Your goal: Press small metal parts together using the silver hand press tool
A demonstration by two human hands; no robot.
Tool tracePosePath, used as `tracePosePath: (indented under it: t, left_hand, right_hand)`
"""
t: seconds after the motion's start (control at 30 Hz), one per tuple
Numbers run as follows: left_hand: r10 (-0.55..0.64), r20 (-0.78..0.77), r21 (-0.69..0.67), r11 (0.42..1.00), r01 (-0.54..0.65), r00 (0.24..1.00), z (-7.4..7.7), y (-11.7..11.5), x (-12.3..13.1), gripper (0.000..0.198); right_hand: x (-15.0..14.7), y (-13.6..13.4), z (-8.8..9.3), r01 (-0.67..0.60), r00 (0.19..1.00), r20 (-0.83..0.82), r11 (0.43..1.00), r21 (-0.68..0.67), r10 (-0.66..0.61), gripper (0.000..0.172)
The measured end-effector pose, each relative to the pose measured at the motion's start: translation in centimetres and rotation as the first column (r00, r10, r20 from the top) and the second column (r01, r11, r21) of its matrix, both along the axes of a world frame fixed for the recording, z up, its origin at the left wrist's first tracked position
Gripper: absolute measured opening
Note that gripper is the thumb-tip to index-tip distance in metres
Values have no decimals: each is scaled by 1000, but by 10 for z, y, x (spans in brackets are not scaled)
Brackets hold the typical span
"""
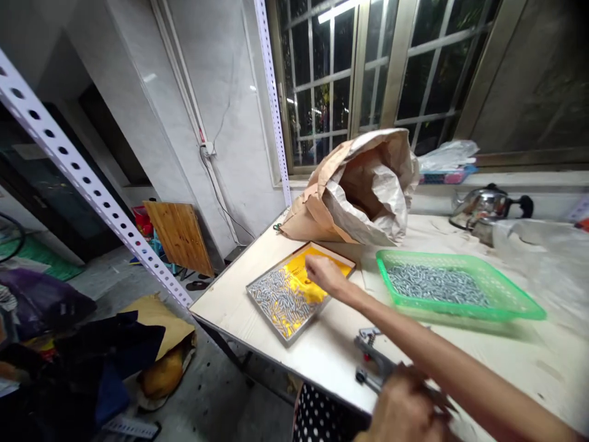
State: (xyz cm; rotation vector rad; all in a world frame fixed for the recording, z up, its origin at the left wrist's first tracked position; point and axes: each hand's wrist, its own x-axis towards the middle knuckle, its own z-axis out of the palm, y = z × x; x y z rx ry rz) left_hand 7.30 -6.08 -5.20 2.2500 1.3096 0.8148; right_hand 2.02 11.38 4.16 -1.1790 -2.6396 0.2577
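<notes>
My right hand point(324, 274) reaches across to a shallow rectangular tray point(306, 329). Its fingers are curled together over the yellow sheet lining the tray; whatever they pinch is too small to see. Small silvery metal pieces point(280, 294), perhaps screws, cover the tray's left and front part. Low in the picture, under my right forearm, my left hand point(407, 408) is closed around a grey metal hand tool point(380, 359). The tool has a spring, a bit of red and a black knob at its front end; its rear is hidden by the hand.
A green plastic basket point(510, 312) with many similar metal pieces stands at the right. Behind the tray lies an open paper sack point(313, 215). A metal kettle point(481, 205) and clear plastic bags point(538, 258) are at the back right. A perforated post point(92, 178) rises at the table's left corner.
</notes>
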Motion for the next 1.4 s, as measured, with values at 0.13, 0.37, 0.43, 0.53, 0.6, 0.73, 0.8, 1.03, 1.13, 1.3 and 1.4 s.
tracePosePath:
  t: [0.13,0.37,0.43,0.53,0.6,0.73,0.8,1.03,1.13,1.3,1.4]
  left_hand:
    - [415,553,-213,909,-359,723,10,-5,-16,31]
    - [469,672,-391,882,-264,572,28,-2,-26,28]
    - [461,686,-385,887,-256,563,26,-3,-22,27]
    - [447,708,-388,893,-229,547,25,-4,-20,26]
    - [445,721,-414,891,-184,531,24,-4,-21,26]
    - [497,734,-525,847,-78,463,24,-5,-26,30]
    - [520,712,-564,824,-57,471,27,-5,-31,32]
    - [555,448,-537,794,-286,701,29,20,-72,34]
    - [534,333,-536,785,-310,777,17,33,-85,34]
    - [466,207,-623,741,-251,860,5,46,-85,27]
    - [442,144,-682,692,-235,885,12,51,-81,25]
  right_hand:
    - [83,-34,-3,4,903,-428,998,-66,-32,15]
    - [148,-139,-38,79,643,-743,981,-178,-187,14]
    - [150,-150,-43,106,575,-774,962,-251,-265,15]
    - [152,-155,-47,47,498,-781,912,-408,-376,15]
    - [152,-156,-50,-54,434,-785,857,-513,-443,15]
    - [153,-158,-56,-240,365,-786,765,-598,-499,17]
    - [157,-159,-60,-210,430,-776,785,-583,-461,15]
    - [195,-155,-84,275,906,-293,951,-143,-306,17]
    - [205,-150,-91,356,933,-31,934,-41,-357,15]
    - [210,-140,-91,253,963,104,967,-22,-250,18]
    - [211,-137,-95,216,969,112,975,47,-220,16]
